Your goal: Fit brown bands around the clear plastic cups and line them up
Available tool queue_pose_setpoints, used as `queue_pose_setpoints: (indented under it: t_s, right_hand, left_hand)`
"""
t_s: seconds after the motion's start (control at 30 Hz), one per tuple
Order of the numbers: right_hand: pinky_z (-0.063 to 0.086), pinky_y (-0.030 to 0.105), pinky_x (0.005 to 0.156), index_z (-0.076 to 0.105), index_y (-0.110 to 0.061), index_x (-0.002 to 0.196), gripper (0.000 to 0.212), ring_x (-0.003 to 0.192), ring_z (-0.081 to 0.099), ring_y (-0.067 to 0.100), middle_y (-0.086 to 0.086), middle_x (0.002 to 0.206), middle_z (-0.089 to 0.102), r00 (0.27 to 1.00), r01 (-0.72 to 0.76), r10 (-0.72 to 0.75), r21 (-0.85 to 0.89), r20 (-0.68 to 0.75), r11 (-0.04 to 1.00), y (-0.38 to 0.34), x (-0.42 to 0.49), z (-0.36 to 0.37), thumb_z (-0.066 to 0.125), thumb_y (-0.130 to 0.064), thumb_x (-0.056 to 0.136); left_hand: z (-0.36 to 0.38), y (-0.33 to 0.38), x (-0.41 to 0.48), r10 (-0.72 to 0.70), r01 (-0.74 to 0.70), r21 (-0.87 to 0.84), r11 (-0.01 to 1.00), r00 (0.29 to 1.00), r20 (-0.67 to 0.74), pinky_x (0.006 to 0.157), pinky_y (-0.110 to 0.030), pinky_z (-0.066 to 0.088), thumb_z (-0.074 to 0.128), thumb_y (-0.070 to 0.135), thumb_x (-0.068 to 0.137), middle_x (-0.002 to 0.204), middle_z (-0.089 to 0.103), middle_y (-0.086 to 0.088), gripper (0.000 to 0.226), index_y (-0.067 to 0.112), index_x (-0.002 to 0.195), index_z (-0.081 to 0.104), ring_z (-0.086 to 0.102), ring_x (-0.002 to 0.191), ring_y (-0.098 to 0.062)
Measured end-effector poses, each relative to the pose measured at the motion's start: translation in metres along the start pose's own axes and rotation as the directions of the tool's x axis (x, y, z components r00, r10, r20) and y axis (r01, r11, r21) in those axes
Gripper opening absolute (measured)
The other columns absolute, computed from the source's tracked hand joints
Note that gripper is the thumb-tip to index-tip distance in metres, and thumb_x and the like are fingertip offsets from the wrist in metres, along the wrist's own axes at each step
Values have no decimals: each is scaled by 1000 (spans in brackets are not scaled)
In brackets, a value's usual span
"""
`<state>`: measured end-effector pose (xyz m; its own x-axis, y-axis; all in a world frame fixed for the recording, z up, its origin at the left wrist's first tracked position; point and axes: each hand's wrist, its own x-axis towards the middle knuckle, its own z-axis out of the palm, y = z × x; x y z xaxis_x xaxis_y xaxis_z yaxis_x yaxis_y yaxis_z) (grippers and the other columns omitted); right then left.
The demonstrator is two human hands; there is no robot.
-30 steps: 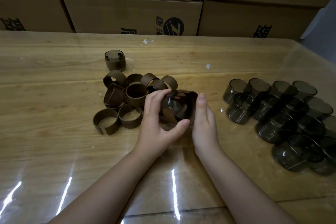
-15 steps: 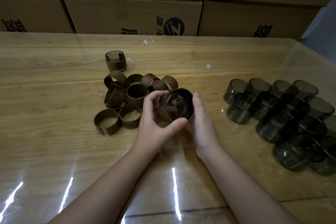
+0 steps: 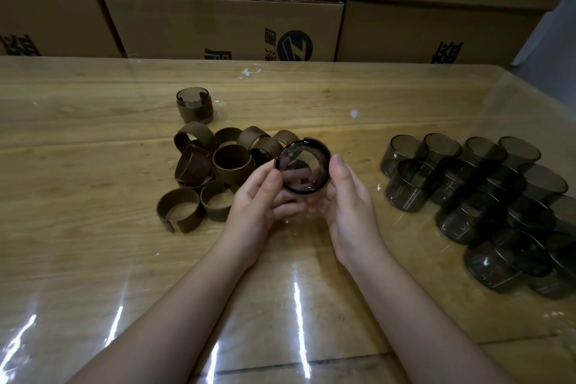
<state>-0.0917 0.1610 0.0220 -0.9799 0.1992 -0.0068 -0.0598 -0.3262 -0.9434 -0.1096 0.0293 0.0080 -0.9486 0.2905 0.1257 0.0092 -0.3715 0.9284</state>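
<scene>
Now, cup (image 3: 301, 170): left hand (image 3: 254, 207), right hand (image 3: 350, 210).

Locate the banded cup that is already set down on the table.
In the head view, the banded cup stands alone left of centre, just behind the pile of loose brown bands and far left of the bare cups.

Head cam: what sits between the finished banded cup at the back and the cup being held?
The pile of loose brown bands. The head view shows it on the table between the banded cup and the held cup.
</scene>
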Motion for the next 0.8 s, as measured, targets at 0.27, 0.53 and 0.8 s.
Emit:
queue_pose_setpoints:
  t_s: [0.27,0.53,0.8]
  right_hand:
    - [41,16,52,55,-7,132,77,65,56,2,-2,92,70,997,-54,48,109,58,993,-2,4,-1,64,-56,74]
    - [46,15,55,51,-12,137,59,63,52,4,2,93,67,966,-218,129,441,224,871,-6,5,-3,60,-26,80]
    - [54,22,75,55,-25,126,52,78,66,6,-4,88,71,985,-32,-7,226,173,974,-18,9,-18,70,-31,76]
  left_hand:
    - [0,1,1,-62,62,-61,996,998,11,92,-43,52,73,63,68,126,62,-19,89,9,134,48,60,114,-38]
    - [-4,-3,5,-81,89,-117,989,994,74,87,-35,54,74,61,69,126,63,-11,66,26,123,61,61,116,-29]
    - [4,-6,2,-7,5,131,991,1000,15,72,-26,55,58,47,80,117,66,-7,53,21,126,55,66,96,-20]
